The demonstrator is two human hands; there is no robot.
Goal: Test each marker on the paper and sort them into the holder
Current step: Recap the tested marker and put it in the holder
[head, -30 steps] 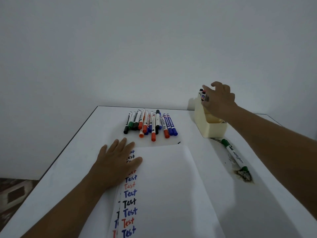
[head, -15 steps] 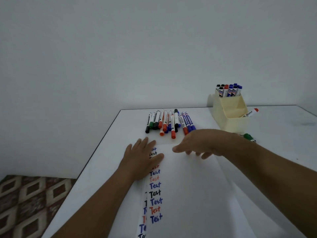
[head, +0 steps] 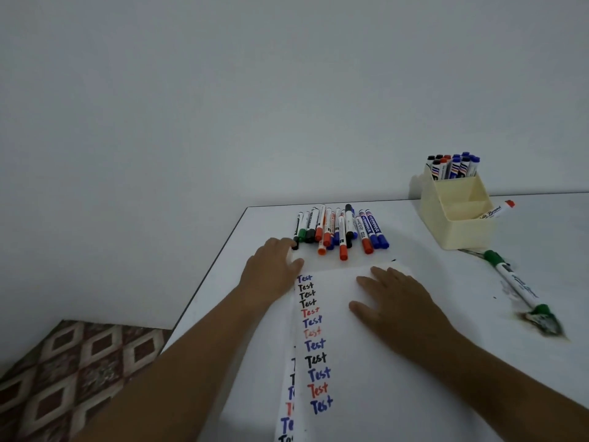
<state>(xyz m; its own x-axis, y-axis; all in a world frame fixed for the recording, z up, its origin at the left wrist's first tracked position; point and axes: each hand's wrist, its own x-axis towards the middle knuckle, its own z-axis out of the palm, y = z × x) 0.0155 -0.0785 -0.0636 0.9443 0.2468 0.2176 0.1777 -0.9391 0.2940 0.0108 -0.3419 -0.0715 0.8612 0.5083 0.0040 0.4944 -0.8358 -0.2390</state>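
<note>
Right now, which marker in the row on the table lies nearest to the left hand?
The black-capped marker at the row's far left; the left hand has fingertips beside its cap.

Head camera looks forward and down (wide-angle) over table [head: 478, 362].

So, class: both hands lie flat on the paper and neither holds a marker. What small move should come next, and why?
Probably the left hand lifts the black marker at the row's left end. Its fingertips already sit beside that cap, while the right hand presses the paper flat, and untested markers remain outside the holder.
</note>
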